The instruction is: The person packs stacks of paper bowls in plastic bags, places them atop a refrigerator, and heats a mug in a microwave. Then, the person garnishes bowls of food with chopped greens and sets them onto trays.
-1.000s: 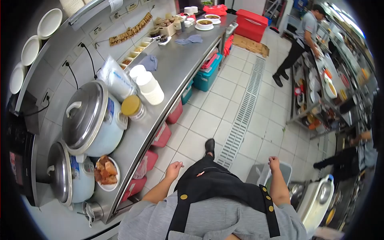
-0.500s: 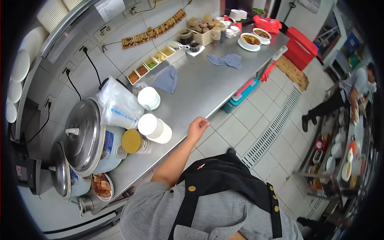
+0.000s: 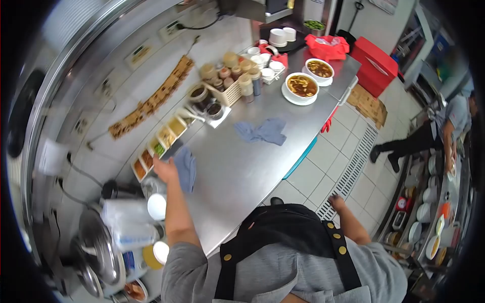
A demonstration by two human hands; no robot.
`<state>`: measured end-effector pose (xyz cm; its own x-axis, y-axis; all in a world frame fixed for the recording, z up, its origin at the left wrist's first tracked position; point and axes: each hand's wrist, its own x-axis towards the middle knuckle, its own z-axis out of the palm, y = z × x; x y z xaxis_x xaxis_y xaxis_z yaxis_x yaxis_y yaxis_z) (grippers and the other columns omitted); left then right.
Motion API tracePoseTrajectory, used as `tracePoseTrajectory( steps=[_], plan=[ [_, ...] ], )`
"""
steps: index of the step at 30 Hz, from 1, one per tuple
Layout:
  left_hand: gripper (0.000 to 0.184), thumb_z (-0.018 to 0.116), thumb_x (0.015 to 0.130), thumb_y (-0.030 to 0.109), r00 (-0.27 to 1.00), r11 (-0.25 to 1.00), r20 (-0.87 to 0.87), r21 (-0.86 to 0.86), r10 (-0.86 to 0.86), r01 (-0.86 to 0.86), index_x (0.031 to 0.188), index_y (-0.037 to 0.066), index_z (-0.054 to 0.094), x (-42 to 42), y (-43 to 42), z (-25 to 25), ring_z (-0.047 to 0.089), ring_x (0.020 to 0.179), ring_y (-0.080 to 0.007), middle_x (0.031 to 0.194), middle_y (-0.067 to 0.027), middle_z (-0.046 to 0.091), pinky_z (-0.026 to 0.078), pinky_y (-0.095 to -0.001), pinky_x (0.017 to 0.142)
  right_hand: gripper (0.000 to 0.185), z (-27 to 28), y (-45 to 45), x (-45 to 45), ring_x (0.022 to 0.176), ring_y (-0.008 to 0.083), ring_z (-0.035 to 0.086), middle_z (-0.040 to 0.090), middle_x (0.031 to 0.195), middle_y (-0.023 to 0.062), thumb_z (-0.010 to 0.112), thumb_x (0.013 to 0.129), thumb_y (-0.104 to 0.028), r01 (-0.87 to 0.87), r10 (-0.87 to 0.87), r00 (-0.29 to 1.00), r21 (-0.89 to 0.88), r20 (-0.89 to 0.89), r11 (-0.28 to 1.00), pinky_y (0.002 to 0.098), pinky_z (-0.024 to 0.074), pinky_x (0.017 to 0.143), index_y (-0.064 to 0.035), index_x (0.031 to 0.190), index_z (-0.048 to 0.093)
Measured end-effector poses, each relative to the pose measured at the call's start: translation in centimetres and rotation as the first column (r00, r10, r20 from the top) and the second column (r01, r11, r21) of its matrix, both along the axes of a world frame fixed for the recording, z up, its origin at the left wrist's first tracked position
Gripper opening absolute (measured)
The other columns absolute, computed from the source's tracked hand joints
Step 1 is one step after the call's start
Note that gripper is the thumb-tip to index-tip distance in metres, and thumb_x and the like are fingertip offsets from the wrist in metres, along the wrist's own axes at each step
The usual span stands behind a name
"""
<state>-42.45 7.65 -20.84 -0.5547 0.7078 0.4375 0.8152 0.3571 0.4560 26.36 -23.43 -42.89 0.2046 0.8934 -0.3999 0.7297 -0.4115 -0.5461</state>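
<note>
My left hand (image 3: 165,169) reaches over the counter to the near side of a row of small white condiment containers (image 3: 137,174). Its thumb stands apart from the fingers, and no held thing shows. The fingertips are close to the chopped green topping (image 3: 159,149); whether they touch it I cannot tell. A folded blue cloth (image 3: 186,170) lies just right of this hand. My right hand (image 3: 335,201) hangs low beside my apron, above the floor drain, its fingers dark and unclear. Two white bowls of brown soup, a nearer bowl (image 3: 301,86) and a farther bowl (image 3: 319,69), stand on the counter's far end.
Sauce bottles stand in a cream basket (image 3: 233,95) along the wall, with a second blue cloth (image 3: 261,131) in front. Big lidded pots (image 3: 98,247) and white cups (image 3: 157,206) are at lower left. A co-worker (image 3: 447,121) stands by the right-hand shelves.
My left hand has moved from the counter's front edge up and left to the condiment containers. My right hand has come into view. The camera has shifted toward the far end of the counter.
</note>
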Motion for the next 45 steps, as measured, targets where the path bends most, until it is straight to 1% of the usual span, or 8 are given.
tracePoseTrajectory(
  steps=[1, 4, 12, 24, 27, 36, 43, 45],
  plan=[
    [0.074, 0.079, 0.076, 0.019, 0.997, 0.989, -0.079, -0.145, 0.024, -0.036, 0.139, 0.008, 0.043, -1.1, 1.0, -0.4, 0.047, 0.121, -0.037, 0.135, -0.0119, 0.051, 0.044, -0.0476, 0.1, 0.024, 2.1, 3.6, -0.8, 0.069, 0.0185, 0.062, 0.066, 0.078, 0.0101, 0.064, 0.089, -0.023, 0.334, -0.342, 0.93, -0.079, -0.134, 0.939, 0.0345, 0.049, 0.06, 0.0007, 0.092, 0.066],
    [0.059, 0.073, 0.081, 0.024, 0.975, 0.813, -0.221, -0.571, -0.02, -0.113, 0.135, 0.019, 0.05, -2.6, 2.8, 0.5, 0.046, 0.123, -0.0292, 0.135, -0.0007, 0.053, 0.043, -0.0511, 0.097, 0.026, 4.9, 11.3, -0.3, 0.083, 0.0224, 0.063, 0.067, 0.091, 0.0122, 0.064, 0.089, -0.021, 0.325, -0.316, 0.93, 0.02, -0.187, 0.945, 0.0335, 0.0504, 0.075, 0.001, 0.102, 0.064],
    [0.023, 0.067, 0.084, 0.017, 0.942, 0.895, -0.304, -0.446, -0.143, -0.008, 0.107, 0.017, 0.069, -5.8, 3.9, 1.8, 0.053, 0.109, -0.0223, 0.112, 0.0028, 0.067, 0.035, -0.0449, 0.091, 0.013, 11.2, 18.4, -8.6, 0.08, 0.0142, 0.061, 0.066, 0.091, 0.0065, 0.061, 0.093, -0.009, 0.512, -0.37, 0.759, 0.141, -0.535, 0.847, 0.029, 0.0503, 0.074, 0.0001, 0.101, 0.062],
    [0.021, 0.063, 0.088, 0.02, 0.865, 0.997, -0.502, -0.074, -0.006, -0.036, 0.109, 0.018, 0.067, 1.6, -0.6, 7.4, 0.051, 0.106, -0.024, 0.109, 0.0025, 0.066, 0.032, -0.0453, 0.092, 0.017, 13.7, 23.2, -12.7, 0.082, 0.021, 0.064, 0.068, 0.092, 0.0104, 0.066, 0.087, -0.015, 0.264, -0.157, 0.927, 0.298, -0.34, 0.917, 0.033, 0.0516, 0.075, -0.0034, 0.1, 0.066],
    [0.023, 0.064, 0.086, 0.017, 0.86, 0.991, -0.497, 0.003, -0.113, 0.132, 0.109, 0.019, 0.067, 5.3, -2.6, 7.8, 0.051, 0.105, -0.024, 0.106, 0.0026, 0.066, 0.029, -0.0443, 0.093, 0.017, 17.2, 25.3, -13.3, 0.084, 0.0228, 0.064, 0.065, 0.093, 0.0111, 0.066, 0.087, -0.014, 0.106, -0.037, 0.98, 0.352, -0.196, 0.93, 0.0337, 0.0518, 0.077, -0.0039, 0.099, 0.065],
    [0.023, 0.07, 0.078, 0.011, 0.655, 0.713, -0.329, -0.091, -0.68, 0.695, 0.1, 0.019, 0.071, 22.0, -0.9, 5.5, 0.053, 0.1, -0.0211, 0.101, 0.0047, 0.068, 0.031, -0.0412, 0.093, 0.017, 15.5, 30.7, -13.7, 0.08, 0.0134, 0.059, 0.064, 0.087, 0.0062, 0.064, 0.089, -0.009, 0.022, 0.125, 0.797, 0.234, -0.591, 0.972, 0.0285, 0.0496, 0.075, -0.0016, 0.104, 0.064],
    [0.017, 0.071, 0.08, 0.014, 0.646, 0.679, -0.223, -0.127, -0.73, 0.723, 0.097, 0.019, 0.072, 34.6, 6.7, 0.6, 0.054, 0.096, -0.0217, 0.099, 0.0033, 0.068, 0.033, -0.0365, 0.09, 0.019, 17.2, 29.8, -4.0, 0.084, 0.0205, 0.061, 0.065, 0.091, 0.0079, 0.066, 0.088, -0.013, -0.113, 0.201, 0.793, 0.185, -0.576, 0.976, 0.0332, 0.0493, 0.081, -0.0045, 0.104, 0.065],
    [0.015, 0.071, 0.081, 0.016, 0.674, 0.715, -0.249, -0.144, -0.696, 0.685, 0.096, 0.018, 0.072, 36.9, 8.5, -0.5, 0.055, 0.095, -0.0211, 0.096, 0.0042, 0.068, 0.034, -0.0374, 0.09, 0.024, 17.8, 31.1, -0.4, 0.102, 0.0257, 0.059, 0.065, 0.102, 0.0096, 0.068, 0.084, -0.013, -0.288, 0.365, 0.927, 0.469, -0.081, 0.835, 0.0379, 0.0456, 0.092, -0.0049, 0.106, 0.064]
  ],
)
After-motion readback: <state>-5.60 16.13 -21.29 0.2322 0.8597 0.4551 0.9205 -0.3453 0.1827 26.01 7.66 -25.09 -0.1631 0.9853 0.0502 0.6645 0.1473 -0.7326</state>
